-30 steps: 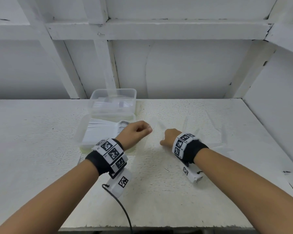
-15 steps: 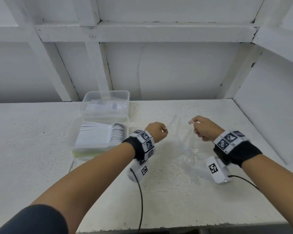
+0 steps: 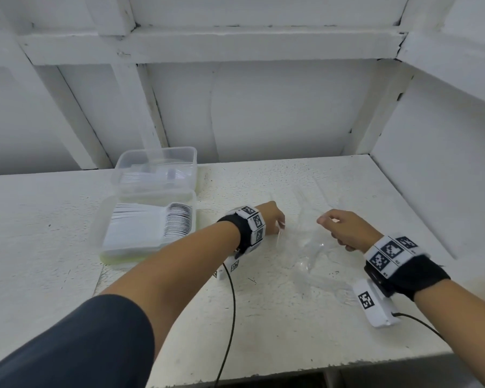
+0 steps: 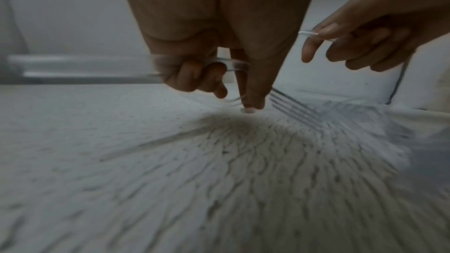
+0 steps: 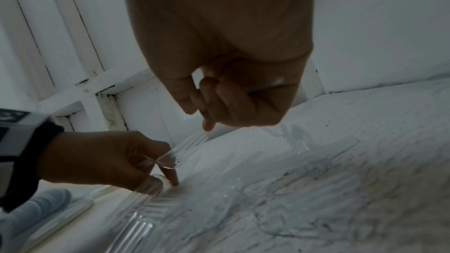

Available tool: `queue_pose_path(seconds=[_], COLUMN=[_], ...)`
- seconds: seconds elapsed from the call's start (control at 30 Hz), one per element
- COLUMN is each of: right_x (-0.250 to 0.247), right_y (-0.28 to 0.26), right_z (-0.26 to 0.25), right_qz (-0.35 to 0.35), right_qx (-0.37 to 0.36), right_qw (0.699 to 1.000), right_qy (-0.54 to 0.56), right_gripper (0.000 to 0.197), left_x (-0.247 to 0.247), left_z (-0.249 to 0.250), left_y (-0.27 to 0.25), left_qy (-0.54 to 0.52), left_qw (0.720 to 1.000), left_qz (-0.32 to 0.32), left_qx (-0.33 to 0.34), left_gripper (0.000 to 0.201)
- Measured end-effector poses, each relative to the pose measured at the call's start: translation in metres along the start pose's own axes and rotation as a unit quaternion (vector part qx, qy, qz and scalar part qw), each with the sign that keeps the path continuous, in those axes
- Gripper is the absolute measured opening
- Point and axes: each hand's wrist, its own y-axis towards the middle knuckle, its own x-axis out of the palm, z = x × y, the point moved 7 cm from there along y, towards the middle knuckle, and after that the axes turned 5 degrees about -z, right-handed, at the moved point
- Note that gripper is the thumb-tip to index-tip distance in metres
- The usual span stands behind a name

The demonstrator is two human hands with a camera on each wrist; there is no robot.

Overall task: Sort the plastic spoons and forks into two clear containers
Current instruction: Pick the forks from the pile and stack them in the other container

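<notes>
While both hands are held low over the white bench (image 3: 263,317), a clear plastic utensil is pinched in each. The left hand (image 3: 272,218) is curled, and its fingers (image 4: 194,72) are closed round clear utensils (image 4: 233,64); in the left wrist view one handle is seen running across the curled fingers, roughly sideways, and fork tines (image 4: 287,103) fan out just beside the downward-pointing index tip, which is close to or touching the bench. How many pieces are held cannot be told through the blur. The right hand (image 3: 345,228) is also curled, thumb and forefinger pinching the end of a clear handle (image 4: 309,33), whose short free end points toward the left hand; whether it belongs to a spoon or a fork cannot be told. Between and below the two hands a loose scatter of clear forks and spoons (image 3: 314,256) is laid on the bench, their long axes crossing in different directions.

To the left, two clear containers are set one behind the other, touching. In the near container (image 3: 104,219) a dense row of clear spoons (image 3: 177,222) is stacked, bowls toward the right and handles running left. In the far container (image 3: 123,161) clear utensils (image 3: 157,175) are laid lengthwise, left to right. Square black-and-white coded markers are carried on both wristbands (image 3: 389,252); no readable writing is visible.
</notes>
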Motion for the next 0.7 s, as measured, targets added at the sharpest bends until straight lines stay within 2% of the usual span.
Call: queue_pose_path(seconds=[0.1,0.2,0.3,0.37,0.4,0.47,0.53,0.57,0.7], right_x=[-0.004,-0.008,-0.006,0.006,0.017,0.039,0.055,0.059,0.061], right_y=[0.004,0.013,0.023,0.025,0.025,0.027,0.032,0.035,0.040], right_z=[-0.002,-0.007,-0.014,-0.022,-0.024,-0.026,-0.027,-0.028,-0.037], right_qz=[0.016,0.053,0.061,0.018,-0.022,-0.092,-0.111,-0.108,-0.104], right_qx=[-0.023,-0.034,-0.041,-0.066,-0.082,-0.092,-0.096,-0.098,-0.117], right_qw=[0.999,0.992,0.974,0.964,0.958,0.934,0.918,0.919,0.944], right_qy=[-0.025,-0.106,-0.212,-0.258,-0.276,-0.332,-0.369,-0.365,-0.291], right_gripper=[0.018,0.024,0.042,0.034,0.031,0.037,0.030,0.023,0.023], left_x=[-0.009,-0.033,-0.064,-0.075,-0.075,-0.071,-0.063,-0.059,-0.040], left_z=[-0.004,-0.006,-0.013,-0.025,-0.032,-0.044,-0.051,-0.052,-0.050], left_y=[-0.009,-0.026,-0.048,-0.058,-0.062,-0.066,-0.070,-0.072,-0.077], left_qy=[-0.002,-0.054,-0.123,-0.179,-0.209,-0.248,-0.275,-0.299,-0.389], left_qw=[0.999,0.992,0.970,0.951,0.942,0.931,0.923,0.917,0.893], left_qz=[0.035,0.107,0.210,0.252,0.261,0.264,0.261,0.255,0.220], left_qx=[0.027,0.048,0.024,-0.014,-0.029,-0.049,-0.062,-0.061,-0.054], left_gripper=[0.033,0.029,0.027,0.026,0.024,0.021,0.020,0.018,0.013])
